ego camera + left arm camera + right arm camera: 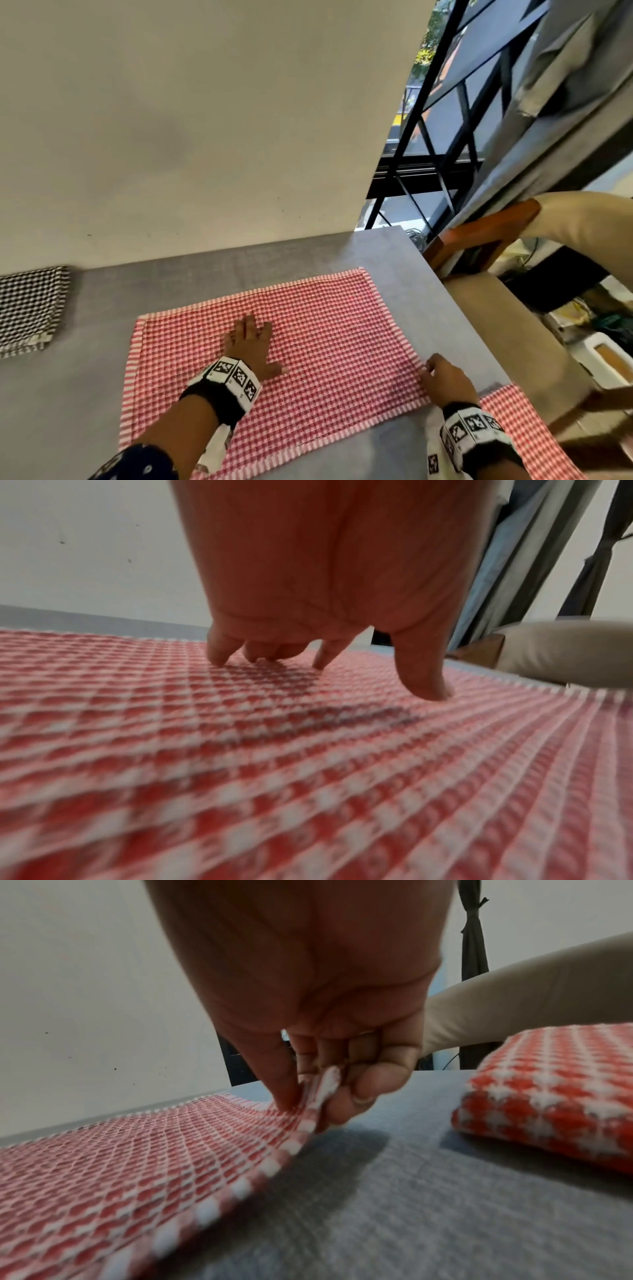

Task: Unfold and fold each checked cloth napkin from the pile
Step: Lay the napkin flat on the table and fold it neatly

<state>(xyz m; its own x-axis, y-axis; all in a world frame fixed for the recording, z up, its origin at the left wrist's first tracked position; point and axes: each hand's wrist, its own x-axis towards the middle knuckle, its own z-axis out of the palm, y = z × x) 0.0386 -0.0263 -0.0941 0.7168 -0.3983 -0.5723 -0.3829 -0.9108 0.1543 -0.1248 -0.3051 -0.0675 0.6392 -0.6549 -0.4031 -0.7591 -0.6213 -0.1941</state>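
Both hands are on the spread red checked napkin (274, 346), which lies flat on the grey table (61, 394). The left hand (251, 344) rests palm down near the cloth's middle, its fingers straight and fanned out, the thumb stretched toward the right; in the left wrist view the fingertips (219, 656) and thumb touch the weave. The right hand (445, 378) is at the napkin's right edge, close to the near right corner. In the right wrist view its thumb and fingers (346, 1096) pinch the striped hem and lift that bit of cloth slightly off the table, while the rest stays flat. Each wrist wears a black band with black-and-white square markers.

Just to the right of the right hand, at the table's near right edge, lies a folded red checked napkin (555, 1091), apart from the spread one. At the far left of the table, well apart from both hands, sits a folded black checked napkin (29, 308) next to the pale wall (205, 120). Beyond the table's right edge stands a chair (507, 329) with a beige seat and wooden frame, and behind it are a dark window frame and grey curtain.
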